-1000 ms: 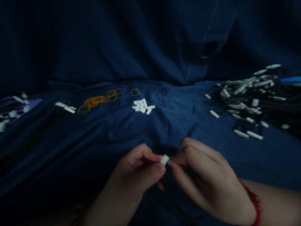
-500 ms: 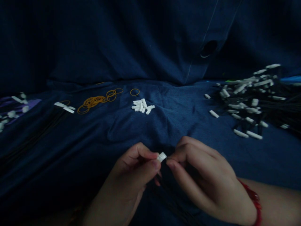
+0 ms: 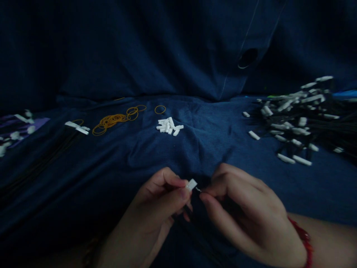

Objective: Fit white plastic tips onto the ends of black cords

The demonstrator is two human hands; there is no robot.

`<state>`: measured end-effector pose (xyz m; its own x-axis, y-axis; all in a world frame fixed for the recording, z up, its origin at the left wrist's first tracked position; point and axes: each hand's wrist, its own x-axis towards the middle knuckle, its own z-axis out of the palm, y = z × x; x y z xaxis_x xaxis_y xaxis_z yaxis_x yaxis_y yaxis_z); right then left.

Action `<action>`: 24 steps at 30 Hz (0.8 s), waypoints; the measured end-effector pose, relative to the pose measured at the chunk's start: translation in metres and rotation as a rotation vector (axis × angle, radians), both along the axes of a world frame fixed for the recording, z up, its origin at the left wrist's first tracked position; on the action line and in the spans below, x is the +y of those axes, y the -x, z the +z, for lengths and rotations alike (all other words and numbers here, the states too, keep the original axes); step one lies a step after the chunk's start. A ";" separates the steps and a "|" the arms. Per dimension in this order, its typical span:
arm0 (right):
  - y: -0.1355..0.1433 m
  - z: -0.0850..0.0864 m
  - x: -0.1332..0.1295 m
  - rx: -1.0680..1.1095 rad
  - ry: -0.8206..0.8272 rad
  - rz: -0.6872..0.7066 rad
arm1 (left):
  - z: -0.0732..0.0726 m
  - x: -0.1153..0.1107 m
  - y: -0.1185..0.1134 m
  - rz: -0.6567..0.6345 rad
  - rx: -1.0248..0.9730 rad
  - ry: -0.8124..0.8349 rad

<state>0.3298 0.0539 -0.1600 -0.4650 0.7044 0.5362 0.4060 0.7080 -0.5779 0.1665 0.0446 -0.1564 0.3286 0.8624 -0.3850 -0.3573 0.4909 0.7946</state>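
Note:
Between the thumb and index finger of my left hand [image 3: 156, 204] is a small white connector [image 3: 192, 184] with a row of slots. My right hand [image 3: 245, 208] pinches a thin dark wire whose small metallic tip [image 3: 198, 190] points at the connector's right side, a small distance from it. Dark wires hang below the hands, dim and hard to make out. Beyond the hands lies a small pile of white connectors [image 3: 168, 125] on the dark blue cloth [image 3: 134, 149].
Orange rubber bands [image 3: 114, 120] lie back left, with a single band [image 3: 160, 109] near the pile. Wires with white connectors [image 3: 80, 129] stretch along the left. A large bundle of white-ended black wires [image 3: 298, 130] lies right. Purple material [image 3: 41, 122] shows far left.
My right hand has drawn slightly to the right, away from the connector, and the metallic wire tip now shows in the gap. My left hand has hardly moved.

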 end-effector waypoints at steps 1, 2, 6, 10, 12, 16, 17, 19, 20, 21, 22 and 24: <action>0.000 0.000 0.000 0.002 -0.002 -0.003 | 0.001 0.000 0.000 -0.006 0.012 0.001; 0.000 0.000 0.001 0.003 -0.008 -0.006 | 0.001 0.001 -0.001 -0.012 0.026 -0.001; -0.002 0.001 0.000 0.000 -0.048 -0.019 | 0.001 0.002 0.000 0.004 0.106 -0.052; -0.006 0.001 -0.004 -0.008 -0.061 -0.001 | -0.002 0.000 0.003 -0.053 0.240 -0.119; -0.007 0.001 -0.004 -0.022 -0.088 0.004 | -0.003 0.000 0.003 -0.058 0.279 -0.136; -0.007 0.001 -0.002 -0.032 -0.094 0.006 | -0.005 -0.001 0.002 -0.031 0.301 -0.158; -0.007 0.001 -0.002 -0.034 -0.088 0.011 | -0.006 -0.001 0.003 -0.042 0.306 -0.159; -0.007 0.001 -0.001 -0.046 -0.077 0.023 | -0.006 -0.002 0.004 -0.060 0.327 -0.162; -0.007 0.000 -0.001 -0.054 -0.073 0.030 | -0.006 -0.002 0.004 -0.064 0.342 -0.166; -0.007 0.000 0.000 -0.058 -0.071 0.035 | -0.006 -0.003 0.005 -0.072 0.357 -0.175; -0.007 0.000 0.001 -0.059 -0.073 0.037 | -0.005 -0.003 0.005 -0.085 0.370 -0.187; -0.008 0.000 0.002 -0.061 -0.080 0.042 | -0.003 -0.004 0.005 -0.119 0.391 -0.217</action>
